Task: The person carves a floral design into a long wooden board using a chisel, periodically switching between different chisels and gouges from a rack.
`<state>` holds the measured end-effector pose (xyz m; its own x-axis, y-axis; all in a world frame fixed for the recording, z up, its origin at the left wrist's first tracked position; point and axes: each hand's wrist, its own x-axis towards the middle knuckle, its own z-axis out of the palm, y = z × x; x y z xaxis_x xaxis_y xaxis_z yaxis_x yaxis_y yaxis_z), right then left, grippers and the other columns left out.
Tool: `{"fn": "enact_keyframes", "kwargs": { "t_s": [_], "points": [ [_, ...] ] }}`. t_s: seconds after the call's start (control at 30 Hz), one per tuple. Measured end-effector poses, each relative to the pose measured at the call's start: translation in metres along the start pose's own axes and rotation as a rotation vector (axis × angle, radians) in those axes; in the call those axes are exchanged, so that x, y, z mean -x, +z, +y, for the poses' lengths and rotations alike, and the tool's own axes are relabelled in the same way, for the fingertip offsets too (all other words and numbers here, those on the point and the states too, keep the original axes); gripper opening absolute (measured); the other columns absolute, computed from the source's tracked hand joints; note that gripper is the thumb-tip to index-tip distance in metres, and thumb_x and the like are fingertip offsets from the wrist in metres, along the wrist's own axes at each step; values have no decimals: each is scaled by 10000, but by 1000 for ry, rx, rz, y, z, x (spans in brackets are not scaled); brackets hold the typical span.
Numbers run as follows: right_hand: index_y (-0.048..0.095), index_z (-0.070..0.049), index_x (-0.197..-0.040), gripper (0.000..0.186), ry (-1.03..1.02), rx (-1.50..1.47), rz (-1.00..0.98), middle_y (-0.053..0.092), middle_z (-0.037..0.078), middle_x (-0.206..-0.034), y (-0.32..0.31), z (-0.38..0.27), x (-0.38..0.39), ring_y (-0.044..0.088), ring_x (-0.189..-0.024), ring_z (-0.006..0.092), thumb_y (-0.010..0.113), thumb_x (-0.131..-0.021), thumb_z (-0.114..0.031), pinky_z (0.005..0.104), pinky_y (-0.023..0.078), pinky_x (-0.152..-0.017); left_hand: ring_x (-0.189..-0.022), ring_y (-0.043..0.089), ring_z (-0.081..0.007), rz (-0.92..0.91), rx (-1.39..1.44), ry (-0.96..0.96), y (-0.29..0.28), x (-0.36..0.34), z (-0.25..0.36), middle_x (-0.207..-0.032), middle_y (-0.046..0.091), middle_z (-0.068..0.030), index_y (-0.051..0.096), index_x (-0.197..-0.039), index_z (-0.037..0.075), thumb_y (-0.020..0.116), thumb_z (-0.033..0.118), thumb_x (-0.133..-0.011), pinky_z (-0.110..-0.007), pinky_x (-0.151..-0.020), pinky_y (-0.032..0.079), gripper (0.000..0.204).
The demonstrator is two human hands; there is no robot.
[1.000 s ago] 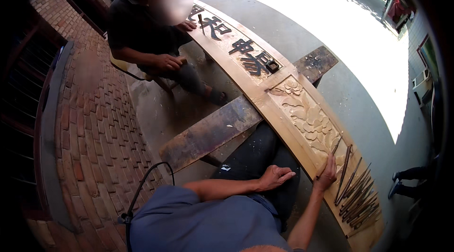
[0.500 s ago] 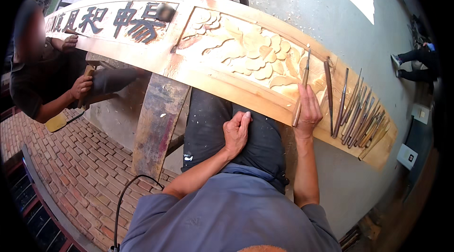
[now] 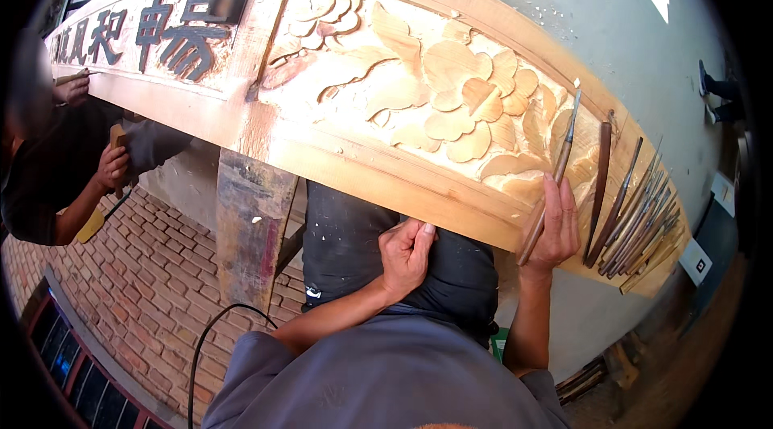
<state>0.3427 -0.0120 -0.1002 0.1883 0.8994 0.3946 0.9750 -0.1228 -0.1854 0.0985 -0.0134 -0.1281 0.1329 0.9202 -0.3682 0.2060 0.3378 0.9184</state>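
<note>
A carving chisel rests between the thumb and fingers of my right hand. Its wooden handle slants toward me and its metal blade points away, above the right end of a long wooden board. Leaves and a flower stand out in relief on this part of the board. My left hand is closed in a loose fist over my lap, thumb on top, close against the board's front edge. I see no tool in it; the inside of the fist is hidden.
Several chisels lie side by side on the board's right end, near a dark wooden stick. Dark raised characters cover the left part. A co-worker's hand grips a wooden tool there. A worn plank stands below the board.
The view has shifted closer to the board. My left hand has come up from my lap to the board's front edge. My right hand still holds the chisel at about the same slant.
</note>
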Motion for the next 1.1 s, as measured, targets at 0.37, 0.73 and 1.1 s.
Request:
{"fn": "enact_keyframes", "kwargs": {
  "t_s": [0.37, 0.73, 1.1],
  "points": [
    [802, 3, -1309, 287, 3, -34, -2, 799, 263, -1242, 1, -6, -4, 798, -1123, 449, 685, -1049, -28, 506, 651, -985, -780, 743, -275, -242, -305, 744, -26, -9, 47, -853, 760, -81, 795, -1012, 57, 841, 194, -983, -413, -801, 610, 148],
    [785, 11, -1329, 333, 4, -76, -34, 809, 254, -1257, -3, -4, -7, 802, -1122, 464, 721, -1007, 69, 503, 648, -977, -844, 798, -301, -304, -259, 947, -30, -81, 68, -887, 787, -108, 800, -1059, 2, 884, 455, -932, -431, -923, 676, 477],
    [771, 36, -1345, 302, -18, -48, -61, 778, 316, -1236, -1, -1, -1, 782, -1108, 503, 654, -1093, -81, 538, 654, -959, -577, 535, -171, -288, -365, 1008, -26, -91, 53, -700, 642, 11, 831, -1077, 60, 789, 613, -1000, -320, -575, 425, 560]
  ]
}}
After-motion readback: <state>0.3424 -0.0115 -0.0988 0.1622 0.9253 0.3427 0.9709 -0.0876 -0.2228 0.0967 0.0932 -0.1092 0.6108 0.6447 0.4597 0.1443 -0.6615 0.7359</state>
